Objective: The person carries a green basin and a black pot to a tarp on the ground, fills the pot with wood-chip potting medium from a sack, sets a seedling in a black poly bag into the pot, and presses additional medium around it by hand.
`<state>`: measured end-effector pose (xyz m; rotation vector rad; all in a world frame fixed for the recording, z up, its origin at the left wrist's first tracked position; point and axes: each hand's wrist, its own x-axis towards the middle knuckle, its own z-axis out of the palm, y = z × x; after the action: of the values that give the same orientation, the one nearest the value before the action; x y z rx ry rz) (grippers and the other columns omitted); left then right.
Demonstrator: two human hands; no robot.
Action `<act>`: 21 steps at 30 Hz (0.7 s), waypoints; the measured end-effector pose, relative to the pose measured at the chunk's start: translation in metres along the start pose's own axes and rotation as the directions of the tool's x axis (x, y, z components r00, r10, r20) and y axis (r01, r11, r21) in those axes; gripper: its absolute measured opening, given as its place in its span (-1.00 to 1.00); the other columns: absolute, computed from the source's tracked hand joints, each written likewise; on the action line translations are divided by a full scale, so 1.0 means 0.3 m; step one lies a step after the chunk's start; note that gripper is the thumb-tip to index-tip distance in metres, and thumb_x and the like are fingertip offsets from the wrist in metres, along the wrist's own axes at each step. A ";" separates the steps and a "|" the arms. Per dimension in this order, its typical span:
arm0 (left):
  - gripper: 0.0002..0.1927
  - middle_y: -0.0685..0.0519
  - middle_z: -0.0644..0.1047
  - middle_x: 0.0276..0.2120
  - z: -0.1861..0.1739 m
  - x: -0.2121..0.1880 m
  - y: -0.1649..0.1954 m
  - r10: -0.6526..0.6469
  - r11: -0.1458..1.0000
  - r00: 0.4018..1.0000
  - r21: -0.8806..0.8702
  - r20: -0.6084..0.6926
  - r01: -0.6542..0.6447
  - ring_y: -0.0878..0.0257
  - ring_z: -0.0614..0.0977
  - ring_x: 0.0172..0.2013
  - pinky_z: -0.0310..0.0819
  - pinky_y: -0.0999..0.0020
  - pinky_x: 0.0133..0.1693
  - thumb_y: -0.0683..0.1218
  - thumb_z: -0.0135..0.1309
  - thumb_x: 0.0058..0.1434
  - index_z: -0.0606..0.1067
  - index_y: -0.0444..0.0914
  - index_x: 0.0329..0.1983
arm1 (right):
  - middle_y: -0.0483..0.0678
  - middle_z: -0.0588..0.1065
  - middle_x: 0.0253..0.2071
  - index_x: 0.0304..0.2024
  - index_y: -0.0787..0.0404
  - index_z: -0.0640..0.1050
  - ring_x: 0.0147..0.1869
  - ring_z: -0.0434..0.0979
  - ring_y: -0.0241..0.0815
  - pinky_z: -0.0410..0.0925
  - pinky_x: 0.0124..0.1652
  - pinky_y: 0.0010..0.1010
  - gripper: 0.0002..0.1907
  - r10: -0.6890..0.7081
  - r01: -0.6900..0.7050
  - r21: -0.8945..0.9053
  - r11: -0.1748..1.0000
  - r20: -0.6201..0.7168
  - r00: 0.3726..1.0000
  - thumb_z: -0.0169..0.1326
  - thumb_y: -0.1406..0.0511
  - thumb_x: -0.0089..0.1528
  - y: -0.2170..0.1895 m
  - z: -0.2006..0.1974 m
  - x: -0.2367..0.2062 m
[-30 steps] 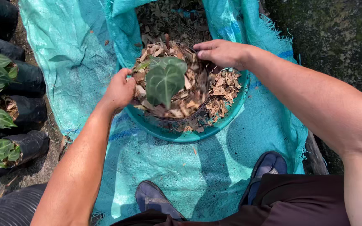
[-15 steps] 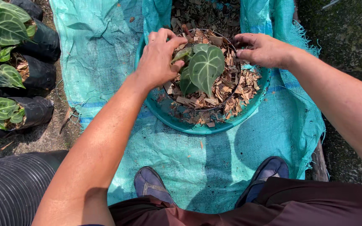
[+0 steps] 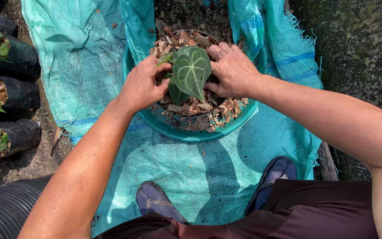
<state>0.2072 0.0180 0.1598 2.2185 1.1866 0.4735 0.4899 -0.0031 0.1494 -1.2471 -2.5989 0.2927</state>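
A small plant with a heart-shaped, pale-veined green leaf (image 3: 192, 71) stands among brown wood chips (image 3: 208, 113) in a teal basin (image 3: 186, 134). My left hand (image 3: 142, 84) presses against the plant's left side, fingers curled around its base. On the plant's right, my right hand (image 3: 231, 71) lies palm down with its fingers dug into the chips. Whatever the plant stands in is hidden by both hands and the leaf.
A teal woven sheet (image 3: 80, 66) covers the ground under the basin. Black grow bags (image 3: 16, 95) with similar veined plants line the left edge. My two shoes (image 3: 155, 201) rest on the sheet below. Mossy concrete (image 3: 359, 57) lies to the right.
Both hands have closed in on the plant from the basin's rim. The left hand slid down to the plant's base, and the right hand moved from the far rim to the leaf's side.
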 end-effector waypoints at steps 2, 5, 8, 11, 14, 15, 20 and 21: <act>-0.67 -0.09 0.47 -0.28 0.004 0.001 0.002 0.001 1.000 1.000 0.030 0.025 -0.001 0.06 0.60 -0.31 0.51 0.17 -0.26 -0.11 0.26 0.13 0.61 -0.24 -0.03 | 0.17 0.41 0.00 0.09 0.11 0.54 0.09 0.39 0.21 0.29 -0.05 0.06 -0.46 0.009 -0.009 0.014 1.000 0.001 1.000 0.25 0.06 0.12 -0.010 0.008 0.004; -0.73 -0.06 0.46 -0.31 0.008 0.010 -0.022 -0.078 0.997 0.991 0.023 0.106 0.076 0.11 0.61 -0.31 0.51 0.20 -0.25 -0.10 0.28 0.14 0.61 -0.26 -0.10 | 0.15 0.43 0.02 0.05 0.12 0.56 0.11 0.39 0.19 0.28 -0.06 0.05 -0.52 -0.018 0.019 0.035 0.999 -0.023 1.000 0.22 0.13 0.10 -0.004 0.018 -0.003; -0.79 0.01 0.49 -0.34 0.009 0.019 -0.065 -0.167 0.972 0.962 -0.128 0.215 0.197 0.23 0.61 -0.34 0.52 0.28 -0.25 -0.14 0.22 0.17 0.56 -0.33 -0.18 | 0.10 0.46 0.07 -0.04 0.15 0.55 0.15 0.42 0.14 0.29 0.00 0.03 -0.62 -0.043 0.044 0.026 0.999 -0.064 0.997 0.20 0.19 0.11 0.030 0.009 -0.015; -0.87 0.09 0.57 -0.37 -0.012 0.035 -0.100 -0.158 0.886 0.936 -0.372 0.315 0.275 0.34 0.58 -0.33 0.51 0.35 -0.24 -0.20 0.12 0.25 0.53 -0.36 -0.18 | 0.02 0.51 0.05 -0.04 0.12 0.56 0.18 0.46 0.10 0.32 0.10 -0.01 -0.73 0.042 -0.035 0.098 0.995 -0.065 0.997 0.16 0.25 0.21 0.085 -0.024 -0.021; -0.87 0.13 0.59 -0.35 -0.041 0.069 -0.106 -0.224 0.816 0.955 -0.497 0.195 0.294 0.40 0.58 -0.34 0.52 0.40 -0.27 -0.21 0.02 0.32 0.53 -0.30 -0.11 | 0.10 0.48 0.10 0.09 0.22 0.54 0.21 0.44 0.18 0.32 0.17 0.00 -0.67 0.084 -0.053 0.171 0.984 -0.181 0.980 0.15 0.29 0.27 0.130 -0.051 0.006; -0.84 0.12 0.58 -0.38 -0.043 0.082 -0.101 -0.305 0.761 0.939 -0.551 0.162 0.342 0.37 0.55 -0.41 0.51 0.38 -0.32 -0.21 -0.03 0.34 0.50 -0.27 -0.06 | 0.15 0.45 0.13 0.14 0.28 0.52 0.23 0.43 0.23 0.32 0.19 0.01 -0.62 0.090 -0.044 0.199 0.979 -0.231 0.969 0.16 0.30 0.28 0.138 -0.054 0.018; -0.69 0.07 0.59 -0.38 -0.019 0.113 -0.091 -0.335 0.813 0.938 -0.474 0.096 0.338 0.36 0.60 -0.39 0.47 0.39 -0.33 -0.18 -0.08 0.40 0.47 -0.24 0.17 | 0.13 0.46 0.16 0.09 0.13 0.56 0.23 0.42 0.22 0.33 0.15 0.01 -0.62 0.008 -0.006 0.032 0.999 -0.057 0.998 0.20 0.28 0.21 0.147 -0.046 0.072; -0.69 0.05 0.62 -0.33 -0.014 0.111 -0.102 -0.285 0.878 0.958 -0.397 0.010 0.266 0.34 0.61 -0.35 0.50 0.38 -0.29 -0.18 -0.08 0.42 0.49 -0.27 0.18 | 0.07 0.48 0.16 0.03 0.06 0.58 0.25 0.43 0.18 0.34 0.16 0.00 -0.69 -0.002 0.003 -0.036 0.999 0.028 1.000 0.20 0.27 0.22 0.150 -0.046 0.071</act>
<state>0.2035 0.0610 0.1451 1.6722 1.2792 0.5922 0.5141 0.0423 0.1525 -1.2600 -2.6407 0.2652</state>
